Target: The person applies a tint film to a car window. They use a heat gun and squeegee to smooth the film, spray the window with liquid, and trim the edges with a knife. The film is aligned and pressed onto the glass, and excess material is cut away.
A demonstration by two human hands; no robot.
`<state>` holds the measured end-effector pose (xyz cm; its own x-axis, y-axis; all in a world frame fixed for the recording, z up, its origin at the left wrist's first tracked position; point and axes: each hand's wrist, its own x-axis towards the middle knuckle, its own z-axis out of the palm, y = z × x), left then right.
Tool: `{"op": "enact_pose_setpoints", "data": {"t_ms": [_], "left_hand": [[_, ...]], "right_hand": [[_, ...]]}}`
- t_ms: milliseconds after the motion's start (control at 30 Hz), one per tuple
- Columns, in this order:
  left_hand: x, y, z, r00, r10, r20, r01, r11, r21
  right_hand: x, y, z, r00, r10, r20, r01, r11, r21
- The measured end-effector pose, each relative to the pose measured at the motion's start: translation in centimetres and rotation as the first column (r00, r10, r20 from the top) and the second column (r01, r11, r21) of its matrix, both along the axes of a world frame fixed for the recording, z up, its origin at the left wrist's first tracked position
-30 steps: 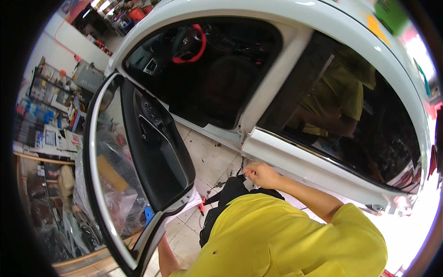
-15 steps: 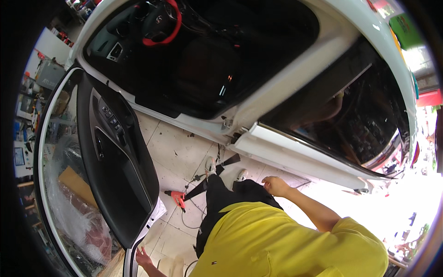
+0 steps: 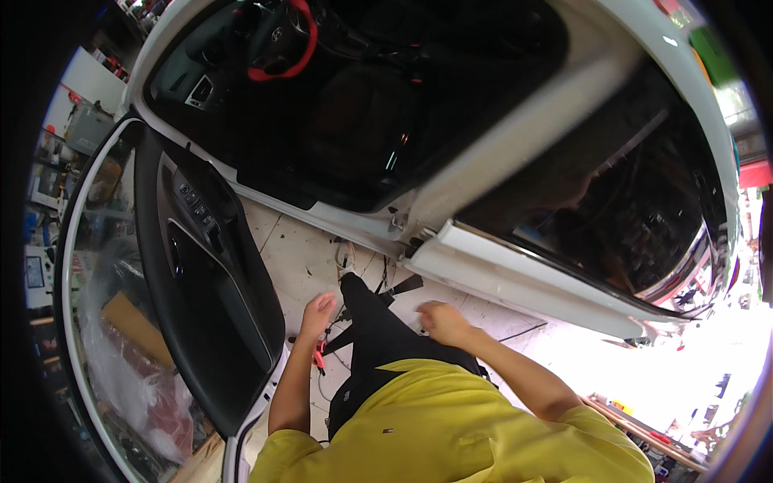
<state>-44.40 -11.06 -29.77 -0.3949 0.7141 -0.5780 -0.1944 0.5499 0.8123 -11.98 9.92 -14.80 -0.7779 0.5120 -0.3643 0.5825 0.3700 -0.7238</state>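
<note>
My left hand [image 3: 319,312] is in mid-air over the tiled floor, just right of the open car door [image 3: 211,322]. Its fingers are loosely bent, slightly blurred, and nothing shows in them. Over my right thigh, my right hand [image 3: 444,324] hangs with its fingers curled in, and I see nothing held there. The black door panel has a row of window switches [image 3: 196,205]. Below my left hand, partly covered by that arm, a red heat-gun-shaped tool [image 3: 320,357] lies on the floor.
Ahead stands the white car with its dark front seat [image 3: 358,113] and red-rimmed steering wheel [image 3: 308,48]. The closed rear door [image 3: 547,278] is at right. Cables [image 3: 326,386] and a black strip-like thing [image 3: 403,286] lie by my feet. Cluttered shelves [image 3: 40,241] line the left.
My left hand has come up from beside the door's edge to in front of my legs. My right hand has swung left. My left foot has stepped forward toward the car sill.
</note>
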Motion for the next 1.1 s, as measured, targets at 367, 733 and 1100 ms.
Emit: {"op": "enact_pose_setpoints", "data": {"t_ms": [367,733,1100], "left_hand": [[-12.3,3.2,0.0,0.962,0.195,0.193,-0.163,0.972,-0.169],[-13.0,1.7,-1.7,0.902,0.365,0.233,-0.262,0.888,-0.378],[-16.7,10.9,0.5,0.912,0.221,0.346,-0.218,0.975,-0.049]], "right_hand": [[-43.6,23.2,-28.5,-0.039,-0.915,0.402,0.732,-0.3,-0.612],[-38.5,36.1,-38.8,-0.549,-0.725,0.416,0.443,-0.674,-0.591],[-41.4,21.7,-18.8,-0.205,-0.726,0.656,0.155,-0.686,-0.71]]}}
